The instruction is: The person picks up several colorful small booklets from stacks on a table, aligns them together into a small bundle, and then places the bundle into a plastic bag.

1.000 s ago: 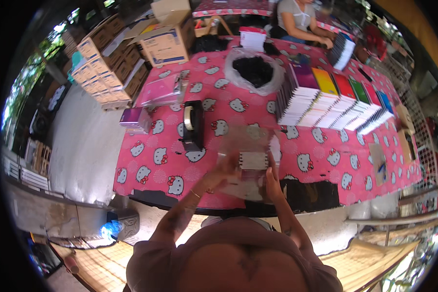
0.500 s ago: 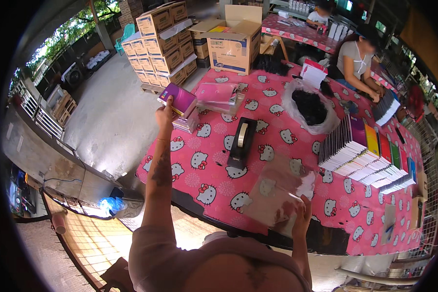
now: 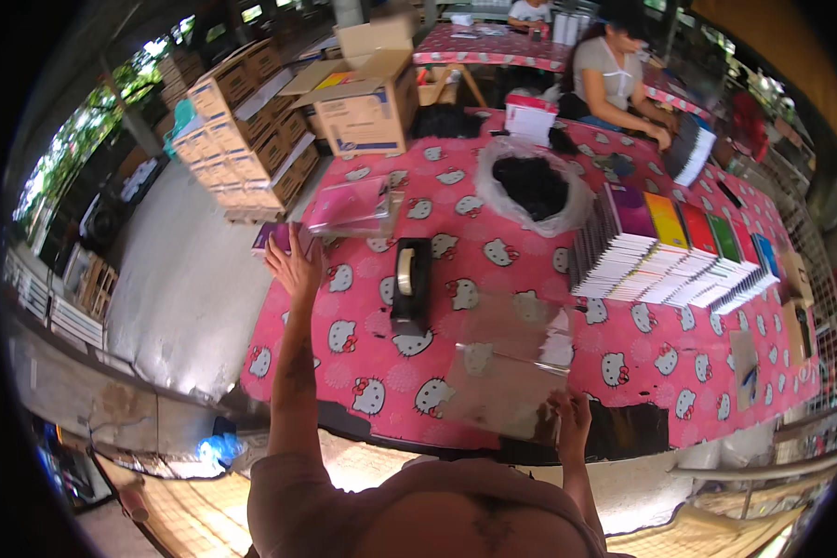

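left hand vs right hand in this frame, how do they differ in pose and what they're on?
The left hand is stretched far out to the table's left edge, fingers spread, at a purple packet; the right hand stays close at the near edge. The left hand grips nothing clearly; the right hand holds a clear plastic sleeve by its lower corner. Both are bare and over the pink cat-print tablecloth.

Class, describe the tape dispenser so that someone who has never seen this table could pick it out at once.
Start at the long table with the pink cartoon-cat cloth. Near its front edge, between the person's raised left hand and the clear plastic sleeves under the right hand, stands the tape dispenser. It alone is black and blocky, with a pale roll of tape upright in it.
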Motion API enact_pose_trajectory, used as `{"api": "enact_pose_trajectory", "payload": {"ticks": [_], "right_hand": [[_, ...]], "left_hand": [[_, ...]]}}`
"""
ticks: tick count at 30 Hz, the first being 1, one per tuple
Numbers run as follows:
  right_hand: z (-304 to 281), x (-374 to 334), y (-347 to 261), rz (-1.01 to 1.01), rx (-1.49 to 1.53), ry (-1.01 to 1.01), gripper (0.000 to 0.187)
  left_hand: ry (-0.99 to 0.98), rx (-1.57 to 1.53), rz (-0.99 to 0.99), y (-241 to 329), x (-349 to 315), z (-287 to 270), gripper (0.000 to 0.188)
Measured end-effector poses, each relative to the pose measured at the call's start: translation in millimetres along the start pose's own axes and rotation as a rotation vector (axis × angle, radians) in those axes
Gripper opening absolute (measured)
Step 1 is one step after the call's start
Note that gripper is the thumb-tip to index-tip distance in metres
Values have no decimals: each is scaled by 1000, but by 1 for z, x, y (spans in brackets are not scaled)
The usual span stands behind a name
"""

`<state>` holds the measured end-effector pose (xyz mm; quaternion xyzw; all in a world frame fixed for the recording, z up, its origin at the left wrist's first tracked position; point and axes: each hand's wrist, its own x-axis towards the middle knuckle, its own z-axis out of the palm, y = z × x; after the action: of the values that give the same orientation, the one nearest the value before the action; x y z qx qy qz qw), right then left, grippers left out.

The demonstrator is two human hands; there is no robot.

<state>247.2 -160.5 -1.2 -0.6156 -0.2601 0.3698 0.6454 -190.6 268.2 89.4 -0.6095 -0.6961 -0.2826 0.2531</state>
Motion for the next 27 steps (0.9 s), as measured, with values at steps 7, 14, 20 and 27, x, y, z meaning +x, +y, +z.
{"api": "enact_pose_trajectory", "payload": {"ticks": [7,14,20,27], "right_hand": [[-88,39,-44,-395,-564,147,35],[-279,177,-165,-673,-1064,572,57],[-385,314,-258,-799,-1286,650,78],[-453,307,-310,-1112,-1001,487,31]], "left_hand": [[95,-79,132,58,3,-26,56],[143,-988,803,387,-64,-214,38],[-54,-1354,1177,636,-192,-282,32],[-329,-1302,967,830,-229,-309,35]]}}
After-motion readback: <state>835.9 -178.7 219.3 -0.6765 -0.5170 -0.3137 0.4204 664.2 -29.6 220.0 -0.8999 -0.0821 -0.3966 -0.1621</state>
